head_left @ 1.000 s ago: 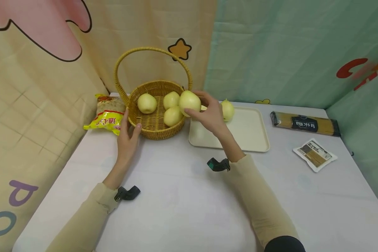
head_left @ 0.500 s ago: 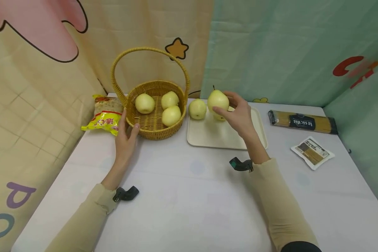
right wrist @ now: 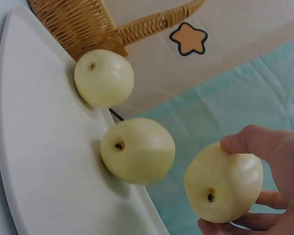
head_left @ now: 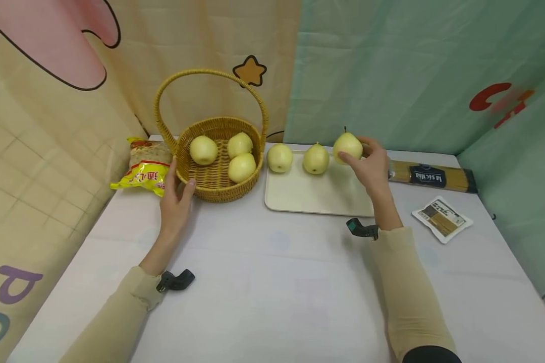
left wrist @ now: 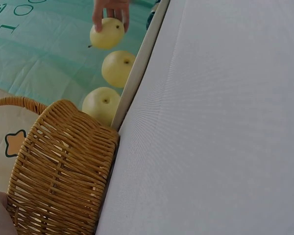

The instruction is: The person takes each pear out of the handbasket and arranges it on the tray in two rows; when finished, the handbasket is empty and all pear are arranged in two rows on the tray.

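Note:
My right hand (head_left: 373, 164) holds a pale yellow pear (head_left: 347, 147) between thumb and fingers, over the far right end of the cream tray (head_left: 318, 199). Two more pears, a left one (head_left: 279, 158) and a middle one (head_left: 316, 159), sit on the tray along its far side. My left hand (head_left: 174, 206) rests against the near left wall of the wicker basket (head_left: 222, 195), fingers fairly straight and thumb by the rim. Inside the basket lie three pears (head_left: 203, 150). In the left wrist view, only a bit of the left hand (left wrist: 0, 218) shows beside the weave.
A yellow snack bag (head_left: 145, 169) lies left of the basket, whose tall handle (head_left: 209, 71) arches over it. To the right are a spaghetti pack (head_left: 429, 176), partly behind my right hand, and a small white packet (head_left: 442, 220). Curtains (head_left: 368, 75) hang behind the table.
My right hand has carried the pear from the basket's right rim rightward, past two pears, to the tray's far right end. My left hand has stayed at the basket.

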A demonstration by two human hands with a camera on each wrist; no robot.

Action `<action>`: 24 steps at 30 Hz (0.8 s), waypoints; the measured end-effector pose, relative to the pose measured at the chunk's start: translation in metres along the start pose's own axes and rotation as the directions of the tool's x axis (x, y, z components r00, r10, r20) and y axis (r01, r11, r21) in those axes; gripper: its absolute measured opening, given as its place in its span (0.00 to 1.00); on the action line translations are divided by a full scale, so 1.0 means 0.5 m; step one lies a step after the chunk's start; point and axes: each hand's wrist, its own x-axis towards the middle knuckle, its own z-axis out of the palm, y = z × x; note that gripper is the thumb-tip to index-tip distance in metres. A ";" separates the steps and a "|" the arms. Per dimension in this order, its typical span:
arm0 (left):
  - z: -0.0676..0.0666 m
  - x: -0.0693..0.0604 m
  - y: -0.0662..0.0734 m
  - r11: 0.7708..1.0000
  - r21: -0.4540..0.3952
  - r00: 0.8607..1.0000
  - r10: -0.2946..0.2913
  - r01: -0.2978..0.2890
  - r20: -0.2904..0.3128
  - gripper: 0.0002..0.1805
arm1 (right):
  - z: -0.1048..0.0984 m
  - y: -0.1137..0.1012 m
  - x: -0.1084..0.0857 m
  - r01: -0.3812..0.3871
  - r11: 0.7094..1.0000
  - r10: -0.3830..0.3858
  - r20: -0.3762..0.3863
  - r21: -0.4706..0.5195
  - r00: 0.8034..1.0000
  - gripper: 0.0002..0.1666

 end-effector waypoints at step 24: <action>-0.001 -0.003 0.013 1.000 -0.004 1.000 -0.006 0.006 0.007 0.38 | 0.042 0.089 0.011 -0.118 0.974 0.084 -0.174 -0.193 0.981 0.45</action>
